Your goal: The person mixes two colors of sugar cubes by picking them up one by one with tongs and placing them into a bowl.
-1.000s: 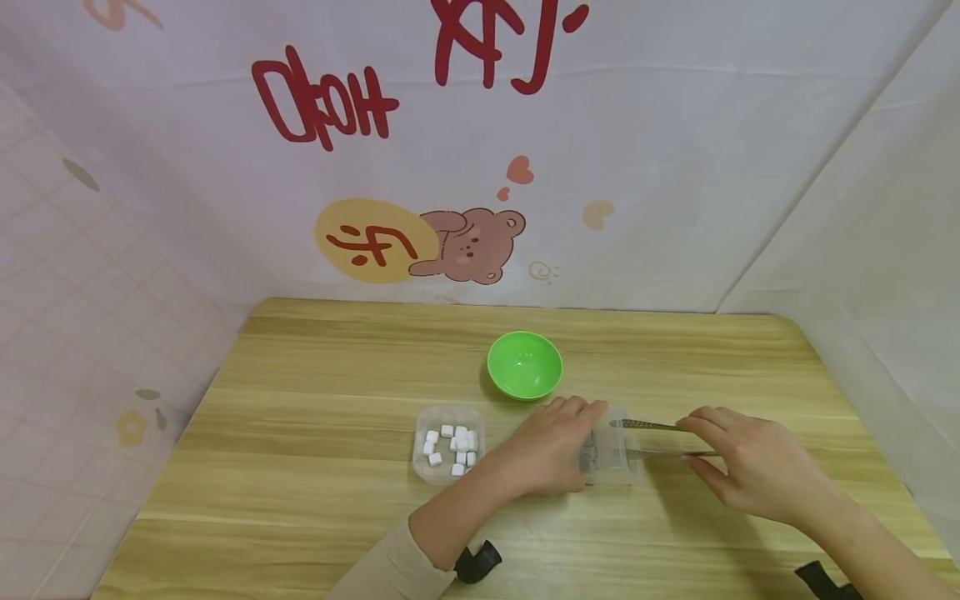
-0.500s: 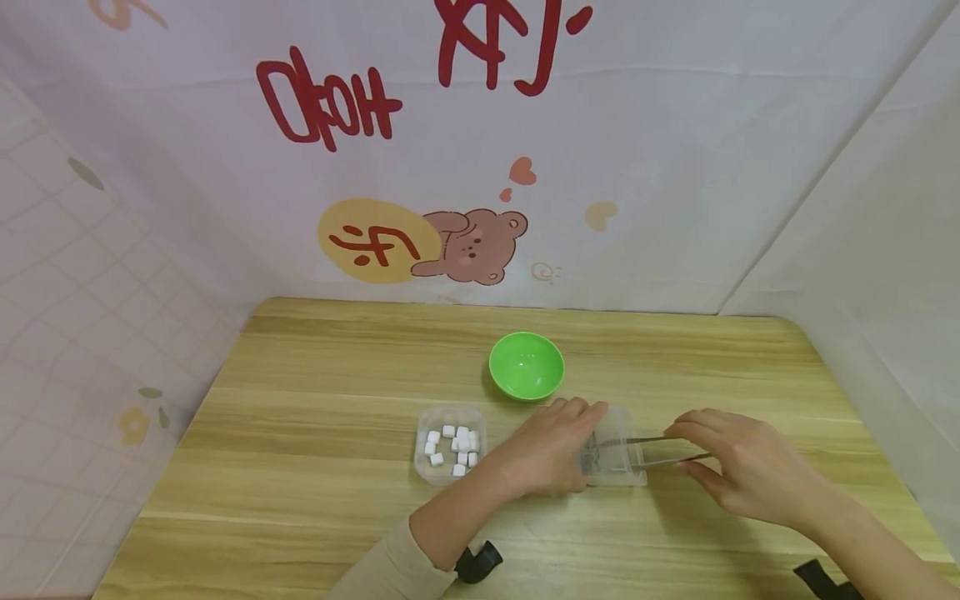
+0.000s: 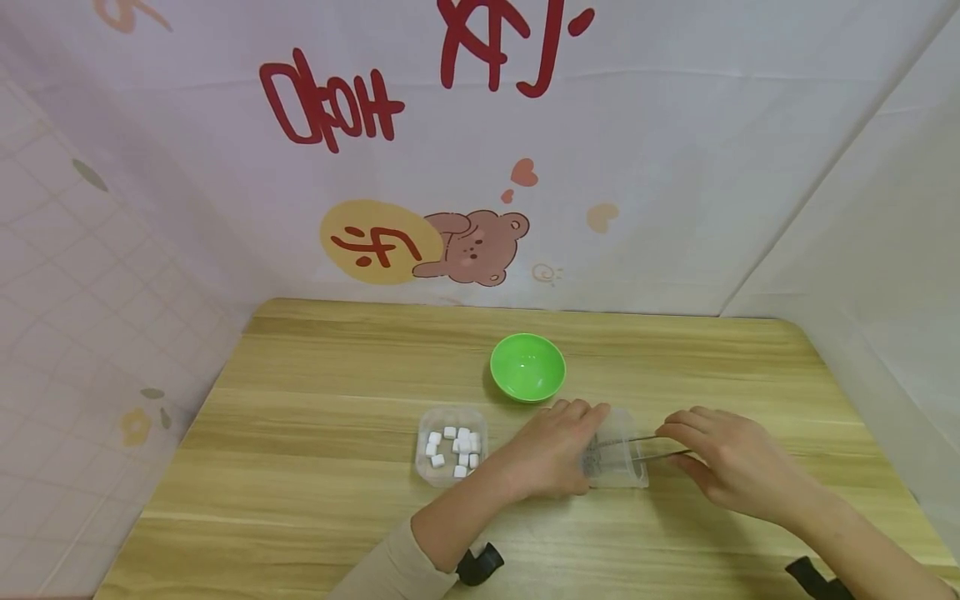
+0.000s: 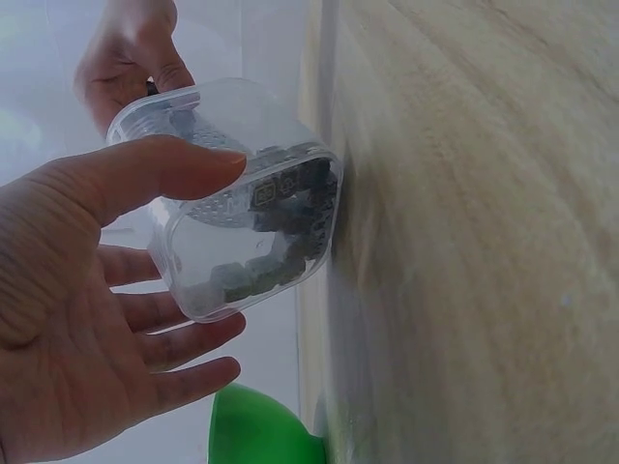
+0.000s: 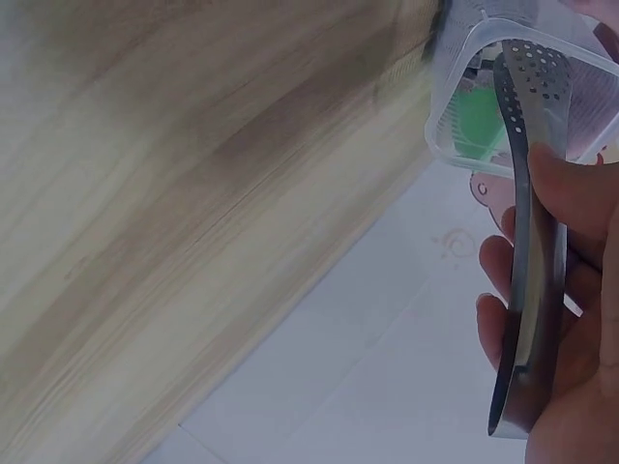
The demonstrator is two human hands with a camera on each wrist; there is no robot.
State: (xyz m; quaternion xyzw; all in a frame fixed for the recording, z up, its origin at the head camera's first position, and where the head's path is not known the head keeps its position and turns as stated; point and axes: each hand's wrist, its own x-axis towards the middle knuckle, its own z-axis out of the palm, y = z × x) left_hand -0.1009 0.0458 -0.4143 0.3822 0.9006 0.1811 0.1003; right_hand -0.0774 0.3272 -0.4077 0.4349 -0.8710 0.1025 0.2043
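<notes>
My left hand (image 3: 551,454) grips a clear plastic container (image 3: 617,475), which lies tipped with its mouth toward the right. Through its wall in the left wrist view, small dark and greyish pieces (image 4: 266,275) show gathered at the bottom. My right hand (image 3: 727,454) holds metal tongs (image 5: 532,300) between thumb and fingers. Their perforated tips (image 5: 542,72) reach inside the container's mouth, and the two arms stand a little apart. Whether the tips touch any piece cannot be made out.
A green bowl (image 3: 527,367) stands behind the container. To the left, a second clear container (image 3: 422,467) holds several white cubes (image 3: 465,446). All of it is on a wood-patterned table (image 3: 315,400), with a printed cloth (image 3: 645,167) hanging behind.
My right hand has moved left, and the tongs' tips have gone from the container's mouth deeper inside it. The tongs' arms have come closer together. My left hand keeps its hold.
</notes>
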